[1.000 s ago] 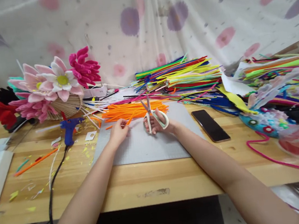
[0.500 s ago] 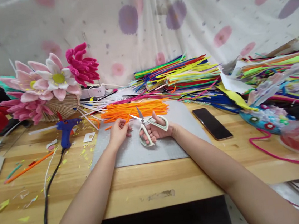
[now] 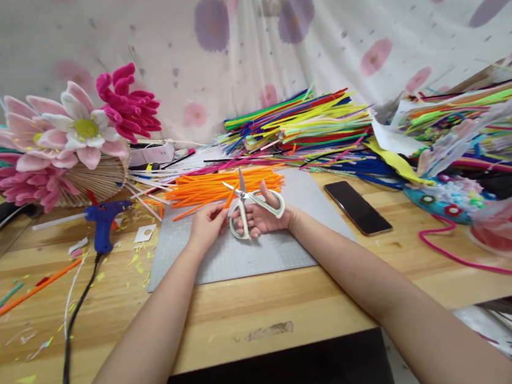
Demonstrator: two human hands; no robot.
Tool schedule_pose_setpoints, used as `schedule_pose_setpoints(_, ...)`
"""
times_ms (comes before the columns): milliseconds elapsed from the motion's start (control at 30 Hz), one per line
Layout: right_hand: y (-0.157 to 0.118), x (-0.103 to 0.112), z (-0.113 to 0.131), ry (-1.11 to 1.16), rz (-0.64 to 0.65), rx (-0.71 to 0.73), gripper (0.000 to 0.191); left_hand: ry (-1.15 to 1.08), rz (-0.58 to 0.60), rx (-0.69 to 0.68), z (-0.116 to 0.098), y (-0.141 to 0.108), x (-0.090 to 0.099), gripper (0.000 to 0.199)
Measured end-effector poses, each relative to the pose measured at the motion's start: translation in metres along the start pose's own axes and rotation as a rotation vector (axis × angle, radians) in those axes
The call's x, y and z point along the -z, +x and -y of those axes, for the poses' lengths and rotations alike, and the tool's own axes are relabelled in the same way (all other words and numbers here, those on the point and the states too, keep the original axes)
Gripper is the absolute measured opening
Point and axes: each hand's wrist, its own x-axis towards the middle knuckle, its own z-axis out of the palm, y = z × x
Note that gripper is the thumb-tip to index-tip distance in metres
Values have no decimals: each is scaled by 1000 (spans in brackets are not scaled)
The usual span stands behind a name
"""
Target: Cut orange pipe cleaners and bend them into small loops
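Note:
My right hand has its thumb and fingers through the handles of a pair of scissors, whose blades stand apart and point away from me. My left hand pinches an orange pipe cleaner, its upper end beside the blades. Just behind both hands lies a pile of orange pipe cleaners, across the far part of a grey cutting mat. Part of the held pipe cleaner is hidden by my left fingers.
A blue glue gun with a black cord stands left, near pink fabric flowers. A phone lies right of the mat. Bundles of coloured pipe cleaners line the back. Yellow scraps litter the wooden table.
The scissors have turned more upright and their handles have spread wider. My left hand has come closer to them with the orange pipe cleaner. The whole view has shifted slightly.

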Motion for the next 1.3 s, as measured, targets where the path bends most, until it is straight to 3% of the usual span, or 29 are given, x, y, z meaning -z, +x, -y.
schedule_pose_setpoints(433,-1,-4,2,29,-129,127,78,314,-3,-183,1,2,3,22)
schedule_pose_setpoints(700,0,-4,-2,-39,-140,216,78,350,-8,-144,6,8,3,18)
schedule_pose_setpoints(867,0,-6,-3,-67,-127,199,81,316,-10,-128,6,7,2,18)
schedule_pose_setpoints(1033,3,-8,-5,-95,-192,243,70,292,-42,-81,2,5,4,17)
schedule_pose_setpoints(1133,1,-7,-3,-130,-176,164,72,329,-68,-94,1,4,10,16)
schedule_pose_setpoints(1300,-12,0,6,-271,-85,15,79,424,-216,-211,-2,1,17,19)
